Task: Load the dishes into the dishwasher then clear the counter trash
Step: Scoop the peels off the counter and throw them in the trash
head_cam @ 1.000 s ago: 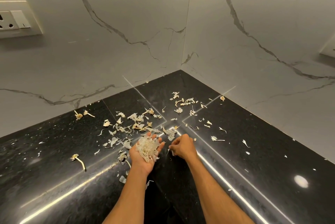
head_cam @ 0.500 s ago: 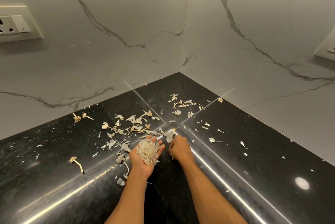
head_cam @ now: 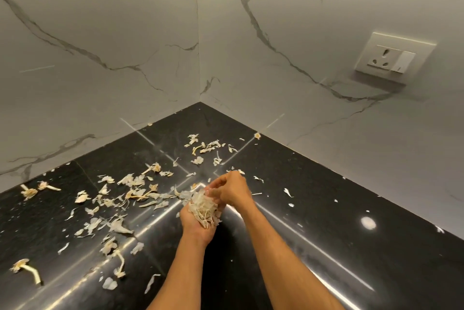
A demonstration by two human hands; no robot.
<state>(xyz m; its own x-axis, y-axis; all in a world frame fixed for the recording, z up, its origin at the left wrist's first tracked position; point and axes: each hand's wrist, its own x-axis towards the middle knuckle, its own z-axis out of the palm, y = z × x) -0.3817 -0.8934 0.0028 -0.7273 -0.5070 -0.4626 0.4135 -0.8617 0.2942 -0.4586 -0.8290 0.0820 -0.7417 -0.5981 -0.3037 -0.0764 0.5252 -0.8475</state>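
Pale garlic peels and stems lie scattered over the black stone counter, mostly left of centre and toward the corner. My left hand is cupped palm up above the counter and holds a heap of peels. My right hand sits just above and to the right of that heap, its fingers curled down onto the peels at the heap's top. Whether the right fingers pinch any peels is hidden.
Two marble-look walls meet in a corner behind the counter. A white socket with a switch is on the right wall. More peels lie near the corner, and a stem lies at the far left.
My right hand has lifted off the counter and come over the heap in my left palm. The left hand has shifted slightly right. The view has turned right, showing the right wall socket.
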